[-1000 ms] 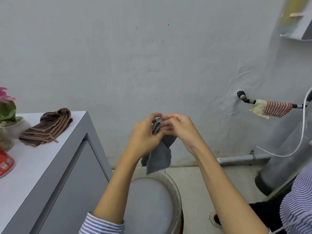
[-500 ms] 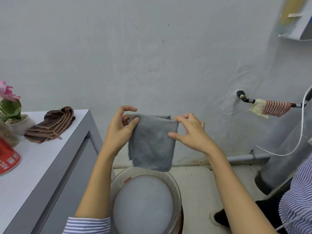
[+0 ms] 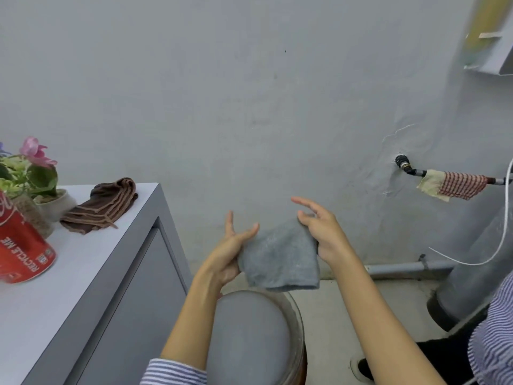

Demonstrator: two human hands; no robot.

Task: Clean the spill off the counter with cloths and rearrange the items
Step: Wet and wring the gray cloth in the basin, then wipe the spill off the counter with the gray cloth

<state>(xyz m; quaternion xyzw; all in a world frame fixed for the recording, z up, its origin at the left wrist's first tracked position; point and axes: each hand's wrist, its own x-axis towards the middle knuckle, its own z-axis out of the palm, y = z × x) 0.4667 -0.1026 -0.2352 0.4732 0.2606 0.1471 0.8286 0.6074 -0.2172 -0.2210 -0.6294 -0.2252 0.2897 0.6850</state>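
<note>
Item: grey cloth (image 3: 280, 259), held in the air between both hands, right of the counter (image 3: 69, 290) and above a round grey-topped container (image 3: 249, 334) on the floor; not touching either.

Holders: left hand (image 3: 230, 251) at the cloth's left edge, thumb on its face, the other fingers straight and slightly spread, one raised clear; it appears to pinch the edge against the palm side. Right hand (image 3: 319, 232) at the upper right corner, thumb and lower fingers curled onto the cloth, the upper fingers spread and lifted free.

Orientation: cloth folded or doubled, its broad face toward the camera; long axis roughly left to right between the hands, tilted so the right end sits higher; the lower edge hangs free.

Step, judged: cloth being folded or readied off the counter, not wiping.

Next move, judged: carry it left and lay it flat on the counter, keeping both edges pinched so the fold holds.

On the counter, left: brown cloth (image 3: 102, 208) bunched near the far edge; red can (image 3: 22, 243) tilted at the near left; potted flower (image 3: 36, 173) behind it
</note>
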